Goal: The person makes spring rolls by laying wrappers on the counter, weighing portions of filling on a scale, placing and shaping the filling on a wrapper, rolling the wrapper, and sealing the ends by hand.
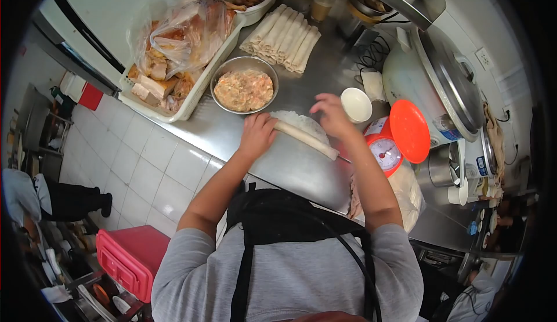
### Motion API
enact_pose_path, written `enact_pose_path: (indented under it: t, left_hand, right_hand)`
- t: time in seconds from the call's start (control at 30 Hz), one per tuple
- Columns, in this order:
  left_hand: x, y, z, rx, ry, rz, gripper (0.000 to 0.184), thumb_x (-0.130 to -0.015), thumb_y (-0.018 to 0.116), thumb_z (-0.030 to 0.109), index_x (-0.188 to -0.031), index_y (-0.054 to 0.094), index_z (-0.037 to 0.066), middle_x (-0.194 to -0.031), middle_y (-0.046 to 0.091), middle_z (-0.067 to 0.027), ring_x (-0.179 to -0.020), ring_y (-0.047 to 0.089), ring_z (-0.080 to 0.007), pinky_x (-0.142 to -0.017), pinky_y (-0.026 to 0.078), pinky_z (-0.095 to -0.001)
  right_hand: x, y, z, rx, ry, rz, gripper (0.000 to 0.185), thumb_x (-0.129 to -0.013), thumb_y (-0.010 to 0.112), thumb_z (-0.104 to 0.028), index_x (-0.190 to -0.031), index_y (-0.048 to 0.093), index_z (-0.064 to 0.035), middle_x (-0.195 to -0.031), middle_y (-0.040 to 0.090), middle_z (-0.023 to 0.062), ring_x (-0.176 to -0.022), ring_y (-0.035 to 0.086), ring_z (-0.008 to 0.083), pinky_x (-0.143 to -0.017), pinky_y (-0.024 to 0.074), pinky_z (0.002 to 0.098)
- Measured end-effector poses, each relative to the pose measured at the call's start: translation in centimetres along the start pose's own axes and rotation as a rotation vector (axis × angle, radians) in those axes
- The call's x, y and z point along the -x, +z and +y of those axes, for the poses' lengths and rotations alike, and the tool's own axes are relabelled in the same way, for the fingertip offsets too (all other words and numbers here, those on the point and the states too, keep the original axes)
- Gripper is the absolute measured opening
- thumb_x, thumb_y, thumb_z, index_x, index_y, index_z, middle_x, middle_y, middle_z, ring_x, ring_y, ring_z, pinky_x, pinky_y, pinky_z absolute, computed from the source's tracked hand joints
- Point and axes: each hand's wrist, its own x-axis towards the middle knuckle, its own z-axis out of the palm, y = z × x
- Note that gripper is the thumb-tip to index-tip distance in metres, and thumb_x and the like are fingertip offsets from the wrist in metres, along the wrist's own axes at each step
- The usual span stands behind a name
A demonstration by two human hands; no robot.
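Note:
On the steel counter in front of me lies a long, pale filled roll [307, 140], with a thin translucent white wrapper sheet [299, 119] spread behind it. My left hand [258, 135] is closed over the roll's left end, fingers bent onto it. Above the wrapper's right side, my right hand [332, 115] is lifted with its fingers apart, holding nothing. A metal bowl [245, 110] of minced filling [243, 90] stands just beyond my left hand. Several finished rolls [282, 38] are stacked farther back. Beside my right hand is a small cream-coloured bowl [356, 105].
A white tub [180, 113] of bagged cooked meat stands at the left edge, another tub [264, 4] behind it. On the right are an orange scale [385, 152], a plastic bag [406, 191] and a large lidded pot [432, 84]. Another person [64, 194] stands far left.

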Motion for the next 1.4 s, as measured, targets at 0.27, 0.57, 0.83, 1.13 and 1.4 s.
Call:
enact_pose_path:
  t: [0.27, 0.57, 0.83, 1.13, 1.4]
  left_hand:
    - [0.5, 0.0, 0.0, -0.010, -0.025, 0.054, 0.030, -0.069, 0.064, 0.013, -0.098, 0.061, 0.010, -0.098, 0.052, -0.0065, -0.095, 0.048, -0.0243, -0.080, 0.038, -0.0390]
    - [0.2, -0.2, 0.2, -0.009, -0.047, 0.045, 0.026, -0.070, 0.063, 0.013, -0.096, 0.062, 0.010, -0.096, 0.053, -0.0064, -0.094, 0.048, -0.0243, -0.082, 0.038, -0.0382]
    - [0.2, 0.1, 0.1, 0.018, -0.060, 0.039, 0.030, -0.070, 0.064, 0.011, -0.100, 0.062, 0.010, -0.101, 0.053, -0.0081, -0.095, 0.048, -0.0268, -0.082, 0.038, -0.0391]
    - [0.4, 0.1, 0.1, 0.022, -0.073, 0.017, 0.030, -0.070, 0.063, 0.011, -0.100, 0.059, 0.008, -0.102, 0.052, -0.0089, -0.098, 0.047, -0.0273, -0.085, 0.038, -0.0395]
    - [0.6, 0.5, -0.1, 0.051, -0.197, 0.042, 0.038, -0.070, 0.064, 0.010, -0.106, 0.053, 0.002, -0.105, 0.051, -0.0130, -0.099, 0.047, -0.0316, -0.088, 0.037, -0.0414]
  right_hand:
    - [-1.0, 3.1, -2.3, 0.600, -0.090, -0.362, 0.045, -0.087, 0.038, -0.015, -0.124, 0.047, -0.0382, -0.143, 0.026, 0.0103, -0.134, 0.014, 0.0337, -0.107, 0.0146, 0.0461]
    - [-2.1, 3.0, -3.3, 0.610, -0.081, -0.495, 0.042, -0.092, 0.031, -0.024, -0.129, 0.039, -0.0427, -0.146, 0.018, 0.0084, -0.135, 0.007, 0.0341, -0.108, 0.0070, 0.0504]
    - [1.0, 1.7, -2.6, 0.700, -0.061, -0.396, 0.045, -0.089, 0.035, -0.018, -0.126, 0.043, -0.0418, -0.145, 0.021, 0.0092, -0.134, 0.012, 0.0350, -0.106, 0.0103, 0.0534]
    - [0.5, -3.0, -1.0, 0.692, 0.409, 0.001, 0.038, -0.074, 0.058, -0.015, -0.112, 0.057, -0.0123, -0.135, 0.035, 0.0136, -0.127, 0.027, 0.0341, -0.103, 0.0179, 0.0545]
    - [1.0, -2.2, -1.0, 0.211, 0.128, 0.238, 0.034, -0.068, 0.054, -0.002, -0.099, 0.063, -0.0130, -0.125, 0.045, 0.0156, -0.122, 0.034, 0.0331, -0.099, 0.0283, 0.0489]
